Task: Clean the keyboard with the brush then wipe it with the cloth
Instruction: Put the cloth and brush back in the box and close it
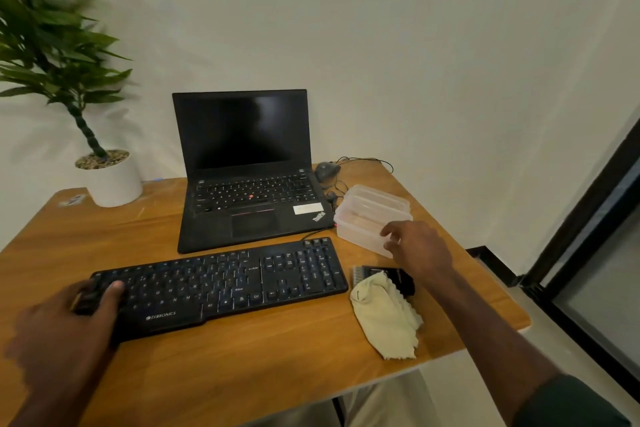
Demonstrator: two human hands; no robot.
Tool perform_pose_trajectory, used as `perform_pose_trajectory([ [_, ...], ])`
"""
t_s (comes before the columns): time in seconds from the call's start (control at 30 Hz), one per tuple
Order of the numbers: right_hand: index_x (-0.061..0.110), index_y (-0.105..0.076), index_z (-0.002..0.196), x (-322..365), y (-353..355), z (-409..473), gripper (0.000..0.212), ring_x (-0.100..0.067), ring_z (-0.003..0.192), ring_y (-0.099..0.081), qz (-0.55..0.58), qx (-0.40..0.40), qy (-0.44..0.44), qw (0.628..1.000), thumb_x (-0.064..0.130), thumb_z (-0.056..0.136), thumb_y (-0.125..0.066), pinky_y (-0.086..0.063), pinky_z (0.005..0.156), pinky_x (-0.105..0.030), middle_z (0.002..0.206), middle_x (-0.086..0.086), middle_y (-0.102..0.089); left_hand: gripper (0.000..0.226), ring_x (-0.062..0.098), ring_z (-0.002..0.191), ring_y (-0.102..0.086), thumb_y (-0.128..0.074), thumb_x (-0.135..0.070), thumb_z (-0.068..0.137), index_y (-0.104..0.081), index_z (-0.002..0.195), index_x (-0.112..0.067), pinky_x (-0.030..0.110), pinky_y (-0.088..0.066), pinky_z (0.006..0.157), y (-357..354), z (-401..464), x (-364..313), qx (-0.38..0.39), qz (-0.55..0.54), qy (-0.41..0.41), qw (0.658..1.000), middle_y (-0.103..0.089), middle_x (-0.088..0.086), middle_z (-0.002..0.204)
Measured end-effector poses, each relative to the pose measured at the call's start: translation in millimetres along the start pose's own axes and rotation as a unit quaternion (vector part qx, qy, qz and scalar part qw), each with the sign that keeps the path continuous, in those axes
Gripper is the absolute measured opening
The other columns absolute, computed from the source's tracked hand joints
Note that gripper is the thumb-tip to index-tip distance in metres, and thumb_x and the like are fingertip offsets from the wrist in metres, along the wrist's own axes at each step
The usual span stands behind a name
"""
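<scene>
Setup: the keyboard (221, 284) lies across the front of the counter (242, 367), its cable running back toward the laptop (249, 184). Your left hand (86, 305) grips the keyboard's left end, thumb on the keys, fingers curled round the edge. Your right hand (412, 246) hovers above the near corner of the clear plastic container (370, 222), fingers loosely bent; I cannot tell whether they touch it, and it holds nothing I can make out.

Task items: the brush (384, 276) sits just right of the keyboard, partly buried under the cloth (384, 319). Only the pale bristle end and a dark handle section show.

Risks, as judged from here:
- The cloth drapes over the brush, so lifting the brush will likely drag the cloth. The cloth's lower end is near the counter's front edge and could slide off to the floor.
- The right hand is close to the light-looking container; a nudge would push it back toward the mouse (325, 170) and its wires.
- The brush handle is mostly hidden, so a blind grab may catch bristles or fabric instead.
- Pulling on the keyboard's left end could tighten the cable against the laptop.
</scene>
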State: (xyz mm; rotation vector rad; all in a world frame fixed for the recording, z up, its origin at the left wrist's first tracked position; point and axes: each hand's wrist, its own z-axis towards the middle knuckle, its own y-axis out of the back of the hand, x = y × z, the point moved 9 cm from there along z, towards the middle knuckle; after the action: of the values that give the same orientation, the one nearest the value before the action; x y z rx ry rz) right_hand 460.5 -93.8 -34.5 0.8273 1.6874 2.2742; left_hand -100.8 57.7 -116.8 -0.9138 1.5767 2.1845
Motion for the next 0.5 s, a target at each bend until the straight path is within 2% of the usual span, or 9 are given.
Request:
perform_pose_trajectory([
  [0.1, 0.030, -0.073, 0.117, -16.5, 5.7, -1.6, 0.024, -0.022, 0.100, -0.067, -0.009, 0.001, -0.006, 1.000, 0.032, 0.093, -0.071, -0.060, 0.084, -0.037, 0.119, -0.003, -0.070, 0.091, 0.047, 0.100, -0.063, -0.052, -0.090, 0.069, -0.038, 0.139, -0.034, 0.062, -0.056, 0.072, -17.7, 19.4, 39.4, 0.018, 0.000, 0.057, 0.998, -0.058, 0.023, 0.131],
  [0.2, 0.026, -0.073, 0.119, -38.4, 15.2, -8.2, 0.026, -0.023, 0.103, -0.067, -0.015, -0.006, -0.016, 1.000, 0.031, 0.093, -0.072, -0.057, 0.089, -0.039, 0.121, -0.002, -0.071, 0.079, 0.050, 0.107, -0.059, -0.061, -0.072, 0.080, -0.046, 0.138, -0.021, 0.065, -0.053, 0.082, -18.7, 13.3, 24.5, 0.013, -0.010, 0.065, 0.998, -0.055, 0.026, 0.134],
  [0.3, 0.024, -0.074, 0.119, -58.9, 21.8, -13.3, 0.029, -0.024, 0.104, -0.069, -0.008, 0.001, -0.043, 0.999, 0.030, 0.091, -0.075, -0.058, 0.090, -0.042, 0.123, -0.002, -0.071, 0.083, 0.047, 0.097, -0.062, -0.057, -0.078, 0.077, -0.049, 0.134, -0.018, 0.062, -0.055, 0.079, -28.1, 14.7, 21.8, 0.009, -0.008, 0.069, 0.998, -0.061, 0.025, 0.124],
  [0.37, 0.025, -0.073, 0.119, -62.5, 25.9, -15.4, 0.032, -0.024, 0.106, -0.067, 0.000, 0.000, -0.055, 0.998, 0.031, 0.087, -0.078, -0.057, 0.090, -0.042, 0.126, -0.002, -0.070, 0.077, 0.044, 0.089, -0.064, -0.062, -0.072, 0.079, -0.052, 0.131, -0.016, 0.059, -0.057, 0.074, -38.0, 21.8, 26.2, 0.016, -0.005, 0.077, 0.997, -0.065, 0.024, 0.114],
  [0.5, 0.025, -0.069, 0.121, -24.2, 33.7, -21.2, 0.038, -0.019, 0.109, -0.065, 0.039, -0.054, -0.002, 0.998, 0.035, 0.086, -0.079, -0.054, 0.094, -0.038, 0.122, 0.003, -0.069, 0.063, 0.034, 0.066, -0.062, -0.069, -0.061, 0.082, -0.066, 0.114, -0.006, 0.042, -0.057, 0.061, -12.6, 7.1, -14.8, -0.004, 0.012, 0.036, 0.999, -0.068, 0.016, 0.084],
])
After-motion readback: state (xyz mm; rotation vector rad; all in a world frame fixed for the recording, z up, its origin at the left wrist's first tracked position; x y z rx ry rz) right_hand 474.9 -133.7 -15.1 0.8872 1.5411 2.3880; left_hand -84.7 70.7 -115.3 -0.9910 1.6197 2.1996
